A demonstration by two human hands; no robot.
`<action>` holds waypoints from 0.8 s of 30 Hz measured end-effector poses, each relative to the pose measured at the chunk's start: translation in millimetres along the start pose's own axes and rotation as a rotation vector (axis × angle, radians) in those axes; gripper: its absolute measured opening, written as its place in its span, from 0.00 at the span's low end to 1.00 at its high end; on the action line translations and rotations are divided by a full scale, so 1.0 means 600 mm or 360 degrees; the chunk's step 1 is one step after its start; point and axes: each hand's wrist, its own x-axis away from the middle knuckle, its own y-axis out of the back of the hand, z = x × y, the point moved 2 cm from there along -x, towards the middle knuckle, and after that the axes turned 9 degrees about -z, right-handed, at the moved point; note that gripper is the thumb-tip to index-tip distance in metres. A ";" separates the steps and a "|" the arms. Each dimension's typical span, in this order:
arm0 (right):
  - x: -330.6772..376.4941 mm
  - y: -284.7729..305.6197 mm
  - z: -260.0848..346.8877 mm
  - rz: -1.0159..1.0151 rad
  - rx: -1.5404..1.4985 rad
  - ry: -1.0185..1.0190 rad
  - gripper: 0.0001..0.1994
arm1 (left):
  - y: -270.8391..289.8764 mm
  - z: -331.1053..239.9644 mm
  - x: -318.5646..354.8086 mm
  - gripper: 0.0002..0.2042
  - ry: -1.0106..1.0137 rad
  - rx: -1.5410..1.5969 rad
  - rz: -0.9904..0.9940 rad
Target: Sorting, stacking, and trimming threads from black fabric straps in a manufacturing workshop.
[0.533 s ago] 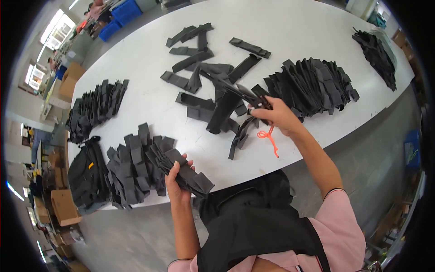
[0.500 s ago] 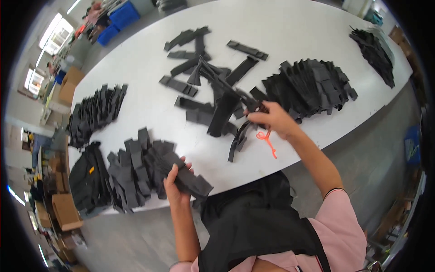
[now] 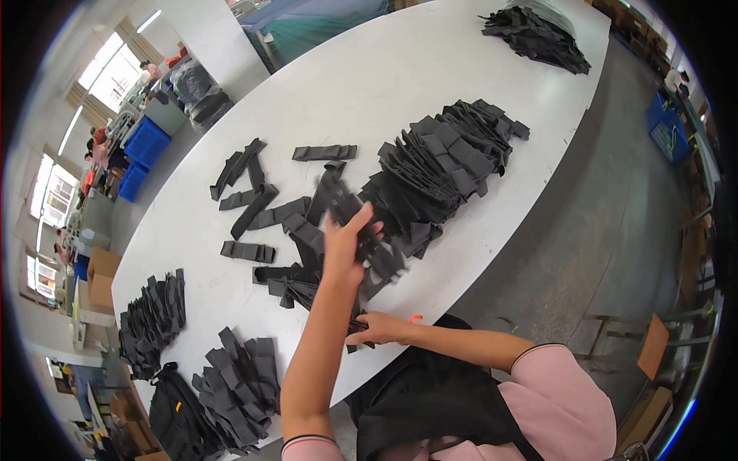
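Motion blur smears the dark strips [image 3: 387, 263] at the left hand [image 3: 347, 238], so their folds and number cannot be told, and that hand covers their middle. What the right hand [image 3: 380, 327] has at its fingertips is mostly hidden behind the left forearm [image 3: 314, 361] (only a dark scrap shows). Just a bit of orange cord [image 3: 417, 318] peeks out above the right wrist. The lower edge cuts off the black bag [image 3: 173, 419]; the top edge crops the clear plastic bag [image 3: 553, 11]. Distant people [image 3: 152, 71] are too small to make out.
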 end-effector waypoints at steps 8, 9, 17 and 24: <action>0.023 0.034 -0.008 -0.0010 -0.0099 -0.0016 0.23 | -0.013 0.005 0.007 0.48 -0.0394 -0.0471 -0.0180; 0.027 0.044 -0.010 0.0009 -0.0115 -0.0027 0.23 | -0.001 -0.006 0.023 0.42 -0.0567 -0.0227 -0.0142; 0.063 0.076 0.023 0.0347 -0.0261 -0.0121 0.17 | 0.198 -0.031 0.206 0.27 -0.2041 -0.2113 -0.0516; 0.091 0.024 -0.031 0.0711 0.0012 -0.0305 0.20 | 0.230 0.087 0.263 0.27 -0.1459 -0.2939 0.0628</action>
